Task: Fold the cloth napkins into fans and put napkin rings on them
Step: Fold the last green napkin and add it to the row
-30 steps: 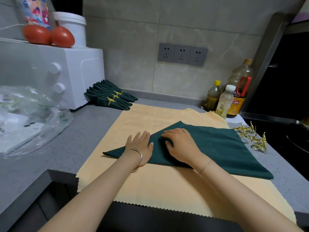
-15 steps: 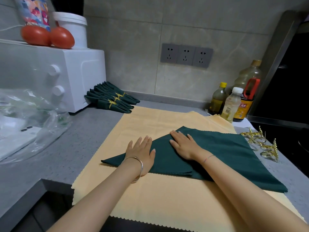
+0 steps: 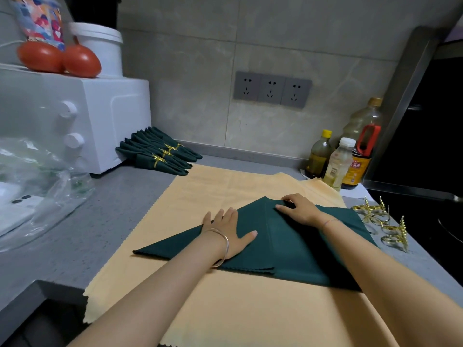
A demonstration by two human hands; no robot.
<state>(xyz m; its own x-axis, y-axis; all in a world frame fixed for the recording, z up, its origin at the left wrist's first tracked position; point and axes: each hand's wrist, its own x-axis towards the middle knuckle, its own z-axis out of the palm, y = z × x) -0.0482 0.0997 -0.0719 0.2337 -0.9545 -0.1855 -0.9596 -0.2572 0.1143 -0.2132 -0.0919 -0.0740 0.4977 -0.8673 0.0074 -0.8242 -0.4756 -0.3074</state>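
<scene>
A dark green napkin (image 3: 288, 244) lies folded in a triangle on a yellow cloth (image 3: 225, 309). My left hand (image 3: 228, 231), with a bangle on its wrist, presses flat on the napkin's left part, fingers straight. My right hand (image 3: 298, 209) rests at the napkin's far tip with its fingers bent down onto the fabric edge. Several gold napkin rings (image 3: 383, 221) lie on the counter to the right of the napkin. Three finished green fans with gold rings (image 3: 160, 156) lie at the back left beside a white oven.
A white oven (image 3: 82, 121) with two tomatoes (image 3: 60, 58) and a white tub (image 3: 100, 46) on top stands at the left. A clear plastic bag (image 3: 37, 184) lies below it. Oil bottles (image 3: 343, 156) stand at the back right, near a dark stove (image 3: 441, 196).
My right hand has slid from the middle of the napkin up to its far tip. My left hand has stayed pressed on the left part.
</scene>
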